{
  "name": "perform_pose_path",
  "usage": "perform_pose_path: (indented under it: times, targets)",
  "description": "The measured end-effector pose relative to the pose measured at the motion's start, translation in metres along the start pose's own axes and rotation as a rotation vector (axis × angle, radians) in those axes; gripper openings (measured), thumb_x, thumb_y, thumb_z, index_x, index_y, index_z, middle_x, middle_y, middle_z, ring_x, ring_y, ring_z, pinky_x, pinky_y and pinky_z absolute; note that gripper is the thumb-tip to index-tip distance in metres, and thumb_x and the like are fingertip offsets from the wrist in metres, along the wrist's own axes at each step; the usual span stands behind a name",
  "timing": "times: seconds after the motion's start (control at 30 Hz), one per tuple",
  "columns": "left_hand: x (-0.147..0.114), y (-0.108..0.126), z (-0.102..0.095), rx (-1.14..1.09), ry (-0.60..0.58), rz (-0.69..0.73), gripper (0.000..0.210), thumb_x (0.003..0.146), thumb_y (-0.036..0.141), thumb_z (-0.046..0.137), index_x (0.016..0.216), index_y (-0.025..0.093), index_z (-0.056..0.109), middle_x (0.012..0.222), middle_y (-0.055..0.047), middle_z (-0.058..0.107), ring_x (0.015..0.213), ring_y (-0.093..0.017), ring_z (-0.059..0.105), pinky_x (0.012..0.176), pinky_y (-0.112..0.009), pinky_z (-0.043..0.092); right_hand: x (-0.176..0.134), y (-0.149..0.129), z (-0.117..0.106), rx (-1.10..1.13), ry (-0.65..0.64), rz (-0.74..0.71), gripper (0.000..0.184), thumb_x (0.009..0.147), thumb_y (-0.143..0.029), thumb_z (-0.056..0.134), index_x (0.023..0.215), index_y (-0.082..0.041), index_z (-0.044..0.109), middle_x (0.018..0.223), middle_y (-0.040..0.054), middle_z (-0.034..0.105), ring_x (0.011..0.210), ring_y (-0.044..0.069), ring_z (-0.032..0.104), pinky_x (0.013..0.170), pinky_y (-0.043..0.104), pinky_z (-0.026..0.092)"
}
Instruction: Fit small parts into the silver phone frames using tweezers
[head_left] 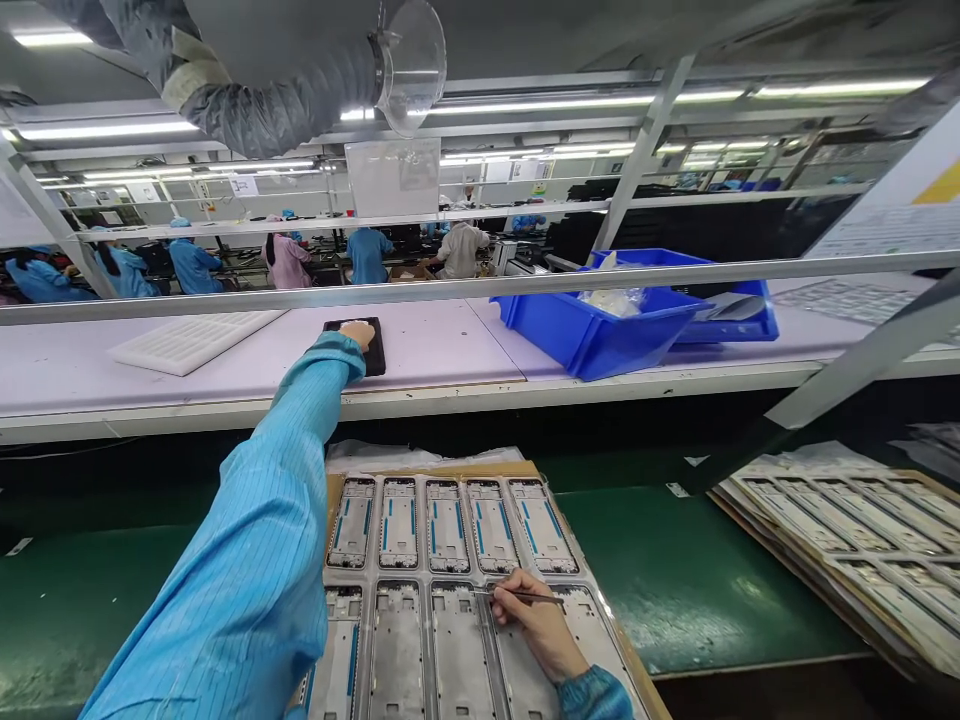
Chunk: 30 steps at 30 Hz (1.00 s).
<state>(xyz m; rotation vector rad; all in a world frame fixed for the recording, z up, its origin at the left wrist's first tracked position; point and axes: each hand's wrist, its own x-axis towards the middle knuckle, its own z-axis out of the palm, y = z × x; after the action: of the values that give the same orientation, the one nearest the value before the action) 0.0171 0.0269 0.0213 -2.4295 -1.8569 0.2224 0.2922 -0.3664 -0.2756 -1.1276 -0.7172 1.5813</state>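
Left hand (358,337): out at full stretch, right over the black tray (375,362) on the shelf (442,345)! The fingers are turned away, so I cannot tell whether they grip anything.
Right hand (536,625): down low, thumb and fingers pinched firmly around the tweezers (541,598).
Tweezer tips: pointing left, over the near row, around the gap between its third and fourth frames; contact, too fine to call.
Frames (459,650): here they are, two rows in a clear tray (375,576) on cardboard (337,505), directly before the person.
Far row: five frames, every one wearing blue strips (412,520).
Near row: blue on the leftmost; plain grey metal on the second and third, with the right hand partly covering the fourth.
Shelf left: a white tray (196,345), lying at a slant.
Shelf right: blue bins (581,335), bagged stuff in the front one.
Bench (645,600): green, with another stack (862,520) of framed trays off to the right.
Beyond: co-workers (367,257) in blue, pink and pale coats.
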Motion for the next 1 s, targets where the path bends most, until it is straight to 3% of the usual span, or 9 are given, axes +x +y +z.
perform_pose_path:
  times: [0.13, 0.23, 0.33, 0.4, 0.47, 0.57, 0.67, 0.77, 1.0]
  targets:
    - [-0.008, 0.002, -0.02, -0.114, 0.119, -0.027, 0.018, 0.077, 0.015, 0.067, 0.093, 0.011, 0.073, 0.096, -0.015, 0.076, 0.105, -0.027, 0.068, 0.093, -0.031, 0.049, -0.004, -0.004, 0.004, 0.003, 0.017, 0.007, 0.055, 0.049, -0.063, 0.094, 0.062, -0.02, 0.062, 0.057, 0.0013, 0.066, 0.054, 0.018, 0.062, 0.056, 0.031, 0.049]
    - [-0.036, -0.002, -0.03, -0.211, 0.226, -0.012, 0.028, 0.082, 0.013, 0.058, 0.106, 0.008, 0.071, 0.102, -0.013, 0.075, 0.101, -0.023, 0.068, 0.092, -0.028, 0.05, -0.007, -0.007, 0.005, -0.008, 0.044, 0.01, 0.058, 0.045, -0.065, 0.094, 0.061, -0.02, 0.062, 0.058, 0.0017, 0.067, 0.052, 0.017, 0.06, 0.054, 0.03, 0.049]
    - [-0.104, -0.006, -0.015, -0.409, 0.374, -0.012, 0.036, 0.089, 0.016, 0.051, 0.122, 0.009, 0.064, 0.104, -0.01, 0.073, 0.092, -0.018, 0.067, 0.086, -0.028, 0.052, -0.01, -0.018, 0.011, -0.052, 0.063, 0.008, 0.056, 0.045, -0.065, 0.095, 0.061, -0.019, 0.065, 0.06, 0.0036, 0.069, 0.054, 0.018, 0.063, 0.054, 0.031, 0.051]
    - [-0.171, -0.001, 0.012, -0.812, 0.592, 0.006, 0.025, 0.09, 0.025, 0.059, 0.108, 0.014, 0.071, 0.1, -0.008, 0.073, 0.087, -0.017, 0.065, 0.083, -0.029, 0.052, -0.016, -0.037, 0.025, -0.088, 0.081, -0.054, 0.054, 0.05, -0.065, 0.094, 0.061, -0.02, 0.066, 0.059, 0.0044, 0.068, 0.055, 0.02, 0.065, 0.054, 0.033, 0.054]
    - [-0.246, 0.014, 0.045, -1.217, 0.742, -0.056, 0.023, 0.088, 0.039, 0.068, 0.093, 0.017, 0.072, 0.085, -0.004, 0.07, 0.073, -0.015, 0.06, 0.072, -0.028, 0.051, -0.03, -0.064, 0.052, -0.1, 0.088, -0.209, 0.048, 0.059, -0.062, 0.092, 0.062, -0.021, 0.067, 0.058, 0.004, 0.068, 0.053, 0.021, 0.065, 0.052, 0.034, 0.056]
    - [-0.346, 0.054, 0.08, -1.754, 0.707, -0.103, 0.033, 0.078, 0.048, 0.082, 0.078, 0.018, 0.067, 0.073, 0.0, 0.061, 0.063, -0.011, 0.053, 0.06, -0.024, 0.046, -0.058, -0.113, 0.107, -0.094, 0.007, -0.551, 0.029, 0.072, -0.044, 0.09, 0.068, -0.024, 0.071, 0.069, 0.0041, 0.074, 0.055, 0.021, 0.07, 0.049, 0.033, 0.059]
    - [-0.408, 0.088, 0.089, -2.08, 0.613, -0.129, 0.034, 0.075, 0.043, 0.088, 0.073, 0.019, 0.064, 0.068, 0.001, 0.057, 0.061, -0.01, 0.052, 0.058, -0.023, 0.044, -0.081, -0.148, 0.161, -0.21, -0.267, -0.75, 0.015, 0.075, -0.023, 0.089, 0.082, -0.03, 0.078, 0.079, 0.0033, 0.079, 0.064, 0.024, 0.075, 0.053, 0.035, 0.063]
    - [-0.441, 0.096, 0.089, -2.195, 0.582, -0.169, 0.033, 0.075, 0.04, 0.089, 0.071, 0.019, 0.065, 0.065, 0.001, 0.057, 0.059, -0.01, 0.05, 0.059, -0.024, 0.044, -0.096, -0.153, 0.198, -0.336, -0.494, -0.774, 0.018, 0.081, -0.022, 0.084, 0.094, -0.034, 0.079, 0.082, 0.0024, 0.08, 0.065, 0.024, 0.076, 0.054, 0.034, 0.064]
    - [-0.487, 0.082, 0.096, -2.283, 0.674, -0.198, 0.025, 0.076, 0.036, 0.088, 0.072, 0.019, 0.07, 0.068, 0.0, 0.062, 0.063, -0.011, 0.056, 0.06, -0.023, 0.048, -0.104, -0.127, 0.231, -0.456, -0.682, -0.817, 0.027, 0.085, -0.02, 0.081, 0.105, -0.038, 0.077, 0.088, 0.0, 0.081, 0.065, 0.021, 0.077, 0.057, 0.027, 0.064]
